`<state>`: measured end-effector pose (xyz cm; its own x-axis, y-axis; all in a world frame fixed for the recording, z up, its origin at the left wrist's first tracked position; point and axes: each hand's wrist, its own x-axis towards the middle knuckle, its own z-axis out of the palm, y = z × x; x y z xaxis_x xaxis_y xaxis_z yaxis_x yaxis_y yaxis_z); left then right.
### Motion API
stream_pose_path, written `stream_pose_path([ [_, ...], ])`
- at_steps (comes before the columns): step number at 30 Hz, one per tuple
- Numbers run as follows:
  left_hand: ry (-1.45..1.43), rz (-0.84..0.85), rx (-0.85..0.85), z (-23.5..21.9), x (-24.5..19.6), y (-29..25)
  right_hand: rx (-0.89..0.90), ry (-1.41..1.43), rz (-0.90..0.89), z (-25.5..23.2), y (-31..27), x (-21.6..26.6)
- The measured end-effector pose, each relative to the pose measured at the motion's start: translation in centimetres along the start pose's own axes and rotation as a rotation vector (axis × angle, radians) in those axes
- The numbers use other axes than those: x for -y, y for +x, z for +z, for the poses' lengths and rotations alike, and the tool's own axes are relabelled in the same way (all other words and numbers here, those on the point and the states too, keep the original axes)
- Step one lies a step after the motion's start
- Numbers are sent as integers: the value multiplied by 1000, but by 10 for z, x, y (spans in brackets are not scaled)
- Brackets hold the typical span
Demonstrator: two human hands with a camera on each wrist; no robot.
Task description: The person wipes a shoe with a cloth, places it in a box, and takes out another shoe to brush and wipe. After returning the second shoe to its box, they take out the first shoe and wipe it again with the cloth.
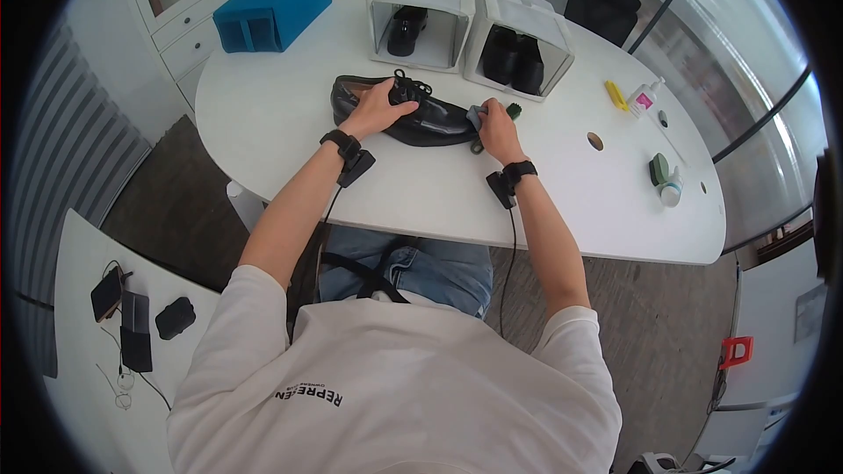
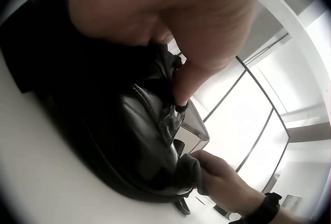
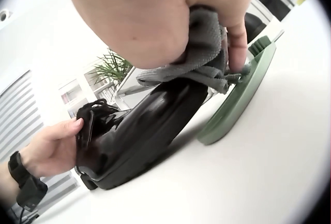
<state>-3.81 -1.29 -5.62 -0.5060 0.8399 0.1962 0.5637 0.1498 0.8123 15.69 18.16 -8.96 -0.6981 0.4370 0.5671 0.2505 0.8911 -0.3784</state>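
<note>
A glossy black lace-up dress shoe (image 1: 430, 125) rests on the white table (image 1: 290, 167), its toe pointing right. My left hand (image 1: 376, 109) grips it at the ankle opening, thumb on the tongue beside the laces (image 1: 408, 85). In my right hand (image 1: 500, 134) is a bunched grey cloth (image 3: 204, 53), pressed against the top of the toe. Beneath that hand, just past the toe, lies a green-handled brush (image 3: 243, 99); the hand covers its middle in the head view.
Two white open-fronted boxes (image 1: 514, 4) stand behind the shoe, with black shoes (image 1: 512, 60) inside. A blue box (image 1: 274, 13) sits at the back left. Toward the right lie a yellow item (image 1: 616, 95), a pump bottle (image 1: 645, 96), a green brush (image 1: 659, 169) and a white bottle (image 1: 672, 191).
</note>
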Motion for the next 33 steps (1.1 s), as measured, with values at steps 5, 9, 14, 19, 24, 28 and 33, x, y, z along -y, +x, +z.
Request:
stream_pose_path([
  [5, -47, 25, -9, 0, 1, -7, 3, -12, 73, 2, 13, 10],
  [9, -77, 93, 2, 1, 9, -7, 68, -28, 17, 4, 32, 27],
  [14, -86, 113, 23, -1, 6, -9, 117, -56, -175, 21, 37, 59],
  [19, -126, 134, 39, -3, 7, -8, 86, -32, -243, -1, 7, 66],
  [24, -160, 180, 123, -9, 4, -15, 107, -123, -306, -33, -28, 62],
  [28, -120, 177, 126, -11, 4, -16, 79, -58, -240, -46, -34, 44],
  [33, -107, 180, 99, -10, 1, -17, 102, 123, 77, -37, -21, 27],
])
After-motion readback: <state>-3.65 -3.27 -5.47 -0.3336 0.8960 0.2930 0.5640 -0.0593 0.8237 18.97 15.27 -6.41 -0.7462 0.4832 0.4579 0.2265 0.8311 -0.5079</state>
